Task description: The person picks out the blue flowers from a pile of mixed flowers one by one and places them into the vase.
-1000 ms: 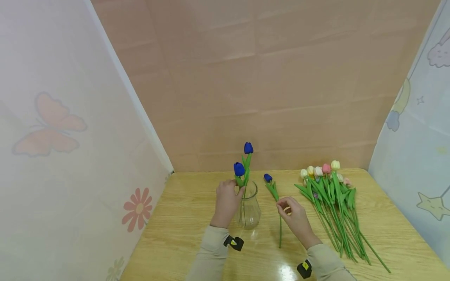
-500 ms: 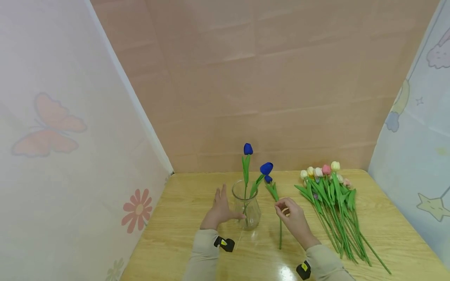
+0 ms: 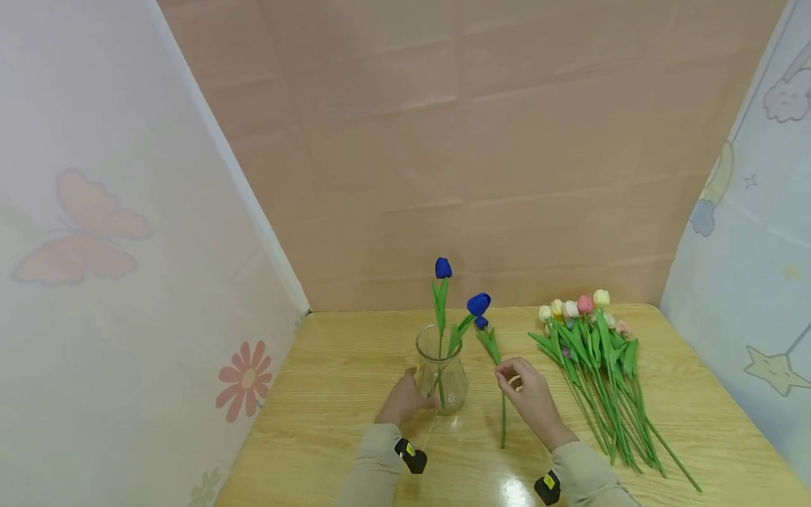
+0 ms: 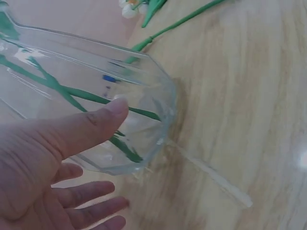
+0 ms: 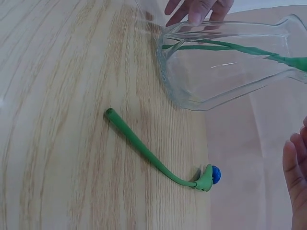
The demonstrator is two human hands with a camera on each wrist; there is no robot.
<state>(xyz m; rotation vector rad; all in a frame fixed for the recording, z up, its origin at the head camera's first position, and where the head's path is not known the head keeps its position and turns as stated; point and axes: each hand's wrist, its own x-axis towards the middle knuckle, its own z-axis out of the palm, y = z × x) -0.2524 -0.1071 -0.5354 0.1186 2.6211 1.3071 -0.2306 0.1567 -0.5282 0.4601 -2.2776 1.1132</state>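
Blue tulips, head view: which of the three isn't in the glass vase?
The small blue tulip lying flat on the wooden table, its stem under the right hand. The other two blue tulips stand in the clear glass vase.

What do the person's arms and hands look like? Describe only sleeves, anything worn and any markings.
Both arms wear long beige sleeves reaching the wrists. The left hand and right hand are bare, with no gloves or visible rings. Each wrist carries a small black device with a yellow mark: the left one and the right one.
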